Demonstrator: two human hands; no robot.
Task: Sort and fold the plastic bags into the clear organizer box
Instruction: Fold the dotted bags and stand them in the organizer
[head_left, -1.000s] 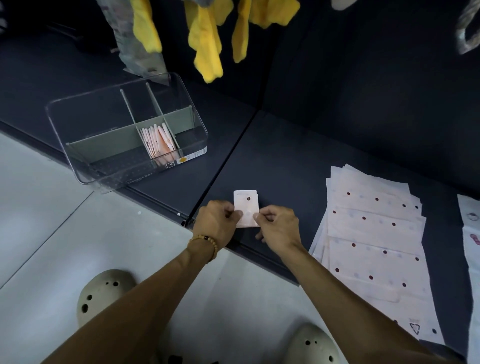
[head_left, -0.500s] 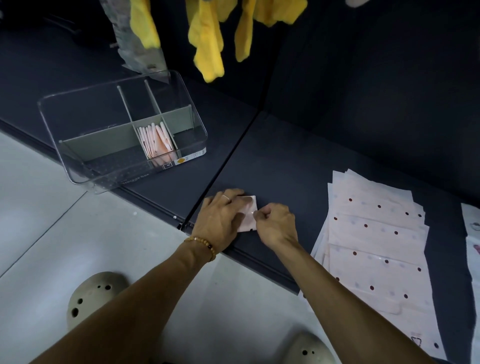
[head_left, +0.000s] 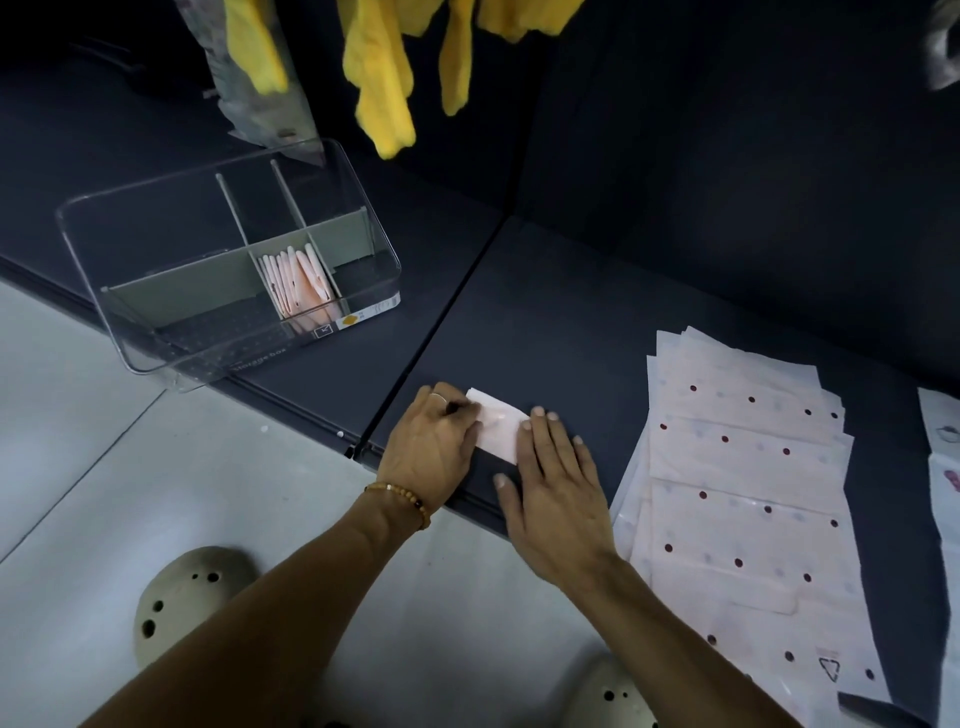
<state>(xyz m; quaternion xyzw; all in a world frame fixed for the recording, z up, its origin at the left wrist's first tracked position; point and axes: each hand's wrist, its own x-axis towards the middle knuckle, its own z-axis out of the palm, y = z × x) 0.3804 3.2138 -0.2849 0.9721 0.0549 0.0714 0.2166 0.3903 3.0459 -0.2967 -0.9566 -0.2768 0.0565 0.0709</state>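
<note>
A small folded pink plastic bag (head_left: 497, 426) lies flat on the dark platform (head_left: 571, 322) near its front edge. My left hand (head_left: 434, 447) rests on the bag's left end with fingers laid over it. My right hand (head_left: 556, 483) presses flat on the bag's right end, fingers straight. The clear organizer box (head_left: 228, 275) stands at the left with grey dividers; several folded pink bags (head_left: 298, 286) stand upright in its middle front compartment. A stack of flat pink dotted bags (head_left: 748, 493) lies to the right.
Yellow cloths (head_left: 384, 67) and a grey packet (head_left: 260, 83) hang above the box. More white bags (head_left: 943, 467) lie at the far right edge. Pale floor (head_left: 104, 467) runs below the platform, with two beige perforated shoes (head_left: 187, 597) on it.
The bag was folded down shorter from its upright pinch. Both hands went from pinching it to lying flat on it, the right hand opening out over its right end.
</note>
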